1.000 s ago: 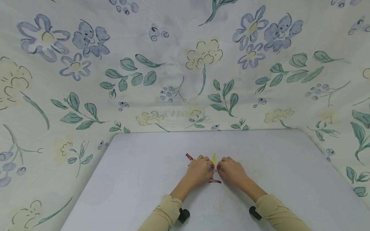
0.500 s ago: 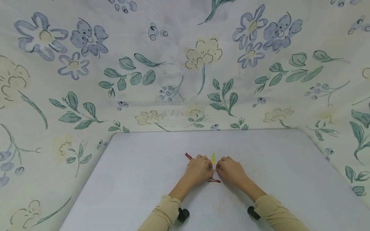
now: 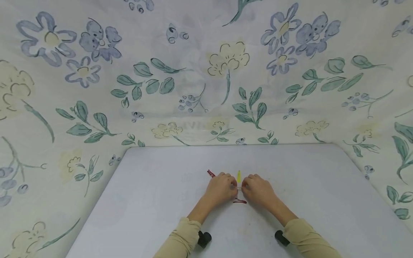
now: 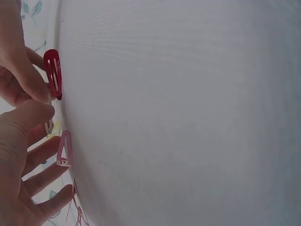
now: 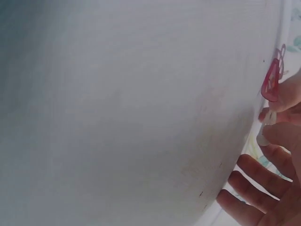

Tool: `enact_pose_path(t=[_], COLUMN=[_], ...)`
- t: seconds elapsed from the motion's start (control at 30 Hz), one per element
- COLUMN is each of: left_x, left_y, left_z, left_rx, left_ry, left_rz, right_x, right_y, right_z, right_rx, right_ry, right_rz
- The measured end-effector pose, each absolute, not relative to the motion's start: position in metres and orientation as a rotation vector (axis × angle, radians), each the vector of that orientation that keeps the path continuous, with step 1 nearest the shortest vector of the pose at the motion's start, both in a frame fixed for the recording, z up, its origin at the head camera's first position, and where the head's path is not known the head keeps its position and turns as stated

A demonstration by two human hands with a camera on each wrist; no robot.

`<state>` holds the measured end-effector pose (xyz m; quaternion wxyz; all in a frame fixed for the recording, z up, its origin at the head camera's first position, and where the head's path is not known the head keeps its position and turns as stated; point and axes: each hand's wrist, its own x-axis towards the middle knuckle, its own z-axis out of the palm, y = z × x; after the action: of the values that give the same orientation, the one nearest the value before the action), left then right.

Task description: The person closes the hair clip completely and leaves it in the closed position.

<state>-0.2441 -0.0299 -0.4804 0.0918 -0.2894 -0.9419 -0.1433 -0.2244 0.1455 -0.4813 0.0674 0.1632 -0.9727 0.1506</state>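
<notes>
White hair clip (image 3: 239,187) stays pinched between 2 hands

Over the last 1 second we see almost no change: the left hand (image 3: 222,187) and the right hand (image 3: 258,189) are still close together above the pale tabletop (image 3: 155,215), with the white clip bridging the narrow gap between their fingertips. We judge from this that the work on the clip is unfinished, since neither hand has let it go.

In the left wrist view, we find the left thumb and a fingertip pressed together on the clip, the other fingers loosely spread. In the right wrist view, the right thumb and forefinger pinch the clip too, with 3 fingers reaching outward. We cannot tell whether the clip itself is snapped closed.

Around them, nothing we can make out has shifted. A red clip (image 3: 240,201) lies on the near side of the hands, a dark red clip (image 3: 211,173) shows just beyond the left hand, and a yellow clip (image 3: 238,176) sits past the gap. Our left wrist view adds a pink clip (image 4: 66,149) just beside the left hand's spread fingers.
</notes>
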Motion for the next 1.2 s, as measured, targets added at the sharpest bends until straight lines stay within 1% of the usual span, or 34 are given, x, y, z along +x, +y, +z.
enact_pose_path(t=[0.7, 1.2], left_x=[-0.248, -0.242], left_y=[-0.032, -0.041], left_z=[-0.479, -0.472], left_rx=[-0.778, -0.746], left_ry=[-2.873, -2.857], left_rz=[-0.571, -0.593], right_x=[-0.228, -0.224], right_y=[0.144, 0.136], right_z=[-0.479, -0.472], right_rx=[0.420, 0.405], right_ry=[-2.991, -2.939], right_rz=[0.583, 0.645])
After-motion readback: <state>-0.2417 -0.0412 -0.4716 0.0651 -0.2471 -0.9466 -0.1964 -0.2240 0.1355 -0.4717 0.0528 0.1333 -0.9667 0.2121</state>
